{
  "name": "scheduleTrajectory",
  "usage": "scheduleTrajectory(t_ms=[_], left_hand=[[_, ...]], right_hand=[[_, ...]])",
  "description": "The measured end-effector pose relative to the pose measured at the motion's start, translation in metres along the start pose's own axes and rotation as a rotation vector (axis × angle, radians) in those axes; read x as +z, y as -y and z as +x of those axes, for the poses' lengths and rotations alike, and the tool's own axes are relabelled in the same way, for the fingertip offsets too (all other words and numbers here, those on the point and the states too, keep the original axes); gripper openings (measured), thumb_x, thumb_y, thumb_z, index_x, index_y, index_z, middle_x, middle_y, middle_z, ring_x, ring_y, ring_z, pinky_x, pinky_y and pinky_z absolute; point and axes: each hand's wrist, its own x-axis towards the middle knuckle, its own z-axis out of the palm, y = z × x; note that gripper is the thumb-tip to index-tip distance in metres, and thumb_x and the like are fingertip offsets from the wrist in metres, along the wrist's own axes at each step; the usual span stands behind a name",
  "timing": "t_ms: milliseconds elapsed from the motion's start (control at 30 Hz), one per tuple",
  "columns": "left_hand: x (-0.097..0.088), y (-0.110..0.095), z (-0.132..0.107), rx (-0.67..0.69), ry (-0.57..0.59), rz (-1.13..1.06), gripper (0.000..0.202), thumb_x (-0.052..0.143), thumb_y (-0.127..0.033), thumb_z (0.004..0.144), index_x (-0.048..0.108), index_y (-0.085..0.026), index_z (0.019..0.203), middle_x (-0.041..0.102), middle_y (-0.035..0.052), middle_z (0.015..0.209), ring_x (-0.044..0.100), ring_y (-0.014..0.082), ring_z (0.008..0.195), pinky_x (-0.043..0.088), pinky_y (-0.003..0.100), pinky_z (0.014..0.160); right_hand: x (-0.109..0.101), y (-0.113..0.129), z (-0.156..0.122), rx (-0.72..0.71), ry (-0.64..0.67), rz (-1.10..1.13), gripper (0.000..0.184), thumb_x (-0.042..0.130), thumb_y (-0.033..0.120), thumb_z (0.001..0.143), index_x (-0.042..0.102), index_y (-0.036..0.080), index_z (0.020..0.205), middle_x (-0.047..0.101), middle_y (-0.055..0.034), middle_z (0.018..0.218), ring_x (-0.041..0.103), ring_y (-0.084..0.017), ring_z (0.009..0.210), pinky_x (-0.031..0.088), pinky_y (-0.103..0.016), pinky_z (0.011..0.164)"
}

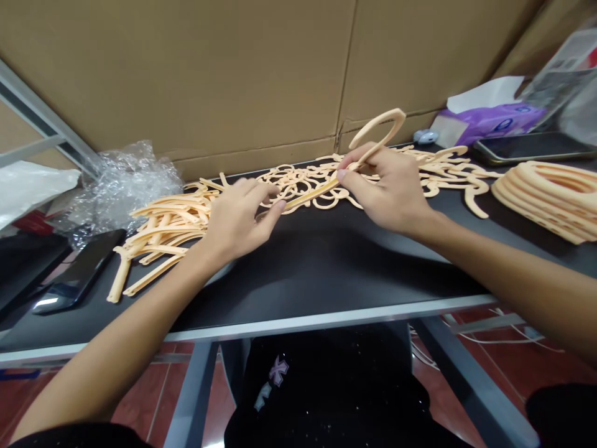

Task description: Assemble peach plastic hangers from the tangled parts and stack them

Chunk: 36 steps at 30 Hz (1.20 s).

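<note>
My right hand (387,186) pinches a pale orange plastic hook piece (396,121) between thumb and fingers, its curved end rising above the knuckles. From that grip a straight slotted arm (310,196) slants down left towards my left hand. My left hand (240,214) has its thumb and fingers apart, the thumb at the arm's lower end; whether it touches cannot be made out. Beside and beneath my left hand lies a heap of straight pale orange arms (172,218). Behind both hands spreads a tangle of curved hook pieces (293,177).
At right stands a stack of pale orange plastic frames (545,199). Behind it are a phone (536,148) and a purple tissue pack (494,121). Crumpled clear plastic (130,174) and a dark phone (79,270) lie left. A cardboard wall (233,74) closes off the black table (298,274).
</note>
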Motion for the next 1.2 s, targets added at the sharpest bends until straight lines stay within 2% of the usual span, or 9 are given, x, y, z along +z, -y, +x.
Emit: scheduleTrajectory(t_ms=[133, 300, 433, 567, 700, 800, 933, 1067, 1200], left_hand=[[0.004, 0.011, 0.004, -0.164, 0.314, -0.212, 0.053, 0.042, -0.048, 0.103, 0.07, -0.017, 0.07, 0.07, 0.0034, 0.066, 0.06, 0.0162, 0.059, 0.043, 0.03, 0.063], [0.005, 0.013, 0.006, -0.216, 0.32, -0.4, 0.055, 0.045, -0.049, 0.101, 0.066, -0.017, 0.063, 0.076, 0.0055, 0.074, 0.066, 0.016, 0.069, 0.046, 0.027, 0.067], [0.002, 0.01, 0.009, -0.285, 0.406, -0.484, 0.048, 0.048, -0.048, 0.097, 0.074, -0.014, 0.076, 0.068, 0.0035, 0.067, 0.059, 0.0141, 0.061, 0.045, 0.026, 0.061], [-0.002, 0.009, 0.012, -0.277, 0.462, -0.483, 0.049, 0.048, -0.05, 0.098, 0.077, -0.015, 0.081, 0.065, 0.0023, 0.065, 0.058, 0.0138, 0.061, 0.043, 0.025, 0.058], [-0.005, 0.009, 0.011, -0.254, 0.551, -0.467, 0.058, 0.04, -0.055, 0.102, 0.077, -0.017, 0.08, 0.063, 0.0018, 0.062, 0.058, 0.0146, 0.06, 0.045, 0.026, 0.06], [-0.004, 0.01, 0.008, -0.192, 0.522, -0.388, 0.059, 0.037, -0.057, 0.103, 0.074, -0.017, 0.081, 0.064, 0.0023, 0.065, 0.059, 0.0159, 0.063, 0.045, 0.027, 0.062], [-0.001, 0.011, 0.003, -0.012, 0.491, -0.158, 0.047, 0.039, -0.049, 0.103, 0.067, -0.018, 0.083, 0.07, 0.0044, 0.073, 0.062, 0.0183, 0.066, 0.042, 0.029, 0.064], [0.001, 0.013, 0.0, 0.056, 0.444, 0.208, 0.044, 0.036, -0.041, 0.106, 0.069, -0.017, 0.088, 0.075, 0.0099, 0.08, 0.067, 0.0237, 0.069, 0.033, 0.032, 0.06], [0.002, 0.01, -0.002, 0.123, 0.424, 0.364, 0.047, 0.036, -0.041, 0.107, 0.072, -0.017, 0.088, 0.074, 0.0108, 0.074, 0.066, 0.0254, 0.064, 0.024, 0.034, 0.057]], right_hand=[[0.002, -0.003, -0.002, -0.028, 0.015, 0.009, 0.012, 0.061, 0.03, 0.093, 0.071, 0.027, 0.092, 0.074, -0.006, 0.089, 0.069, -0.028, 0.094, 0.054, -0.044, 0.086], [0.002, -0.004, -0.002, -0.025, 0.014, 0.002, 0.014, 0.062, 0.033, 0.093, 0.073, 0.026, 0.096, 0.075, -0.0061, 0.093, 0.069, -0.028, 0.093, 0.054, -0.044, 0.087], [-0.001, -0.001, -0.001, -0.005, 0.015, -0.01, 0.014, 0.06, 0.03, 0.094, 0.074, 0.028, 0.094, 0.075, -0.0055, 0.094, 0.069, -0.027, 0.095, 0.054, -0.045, 0.091], [-0.001, -0.002, -0.002, -0.072, -0.037, 0.014, 0.013, 0.059, 0.026, 0.091, 0.072, 0.026, 0.09, 0.075, -0.0049, 0.091, 0.069, -0.027, 0.091, 0.054, -0.046, 0.093], [-0.001, -0.002, -0.002, -0.035, -0.024, -0.024, 0.014, 0.06, 0.03, 0.094, 0.074, 0.028, 0.093, 0.076, -0.0051, 0.093, 0.069, -0.027, 0.093, 0.054, -0.047, 0.096], [0.0, -0.003, -0.001, -0.015, -0.025, -0.018, 0.015, 0.061, 0.035, 0.095, 0.075, 0.028, 0.095, 0.074, -0.0058, 0.091, 0.069, -0.028, 0.095, 0.054, -0.047, 0.093], [0.0, -0.008, 0.002, 0.021, 0.014, 0.004, 0.016, 0.063, 0.037, 0.094, 0.075, 0.027, 0.096, 0.074, -0.0062, 0.09, 0.068, -0.028, 0.092, 0.054, -0.043, 0.082], [-0.002, -0.014, 0.007, 0.029, 0.123, -0.026, 0.012, 0.067, 0.032, 0.088, 0.076, 0.024, 0.091, 0.075, -0.0065, 0.088, 0.066, -0.026, 0.081, 0.05, -0.042, 0.075], [-0.004, -0.016, 0.009, 0.056, 0.173, -0.06, 0.01, 0.073, 0.033, 0.081, 0.077, 0.024, 0.084, 0.075, -0.0055, 0.084, 0.063, -0.024, 0.074, 0.045, -0.04, 0.069]])
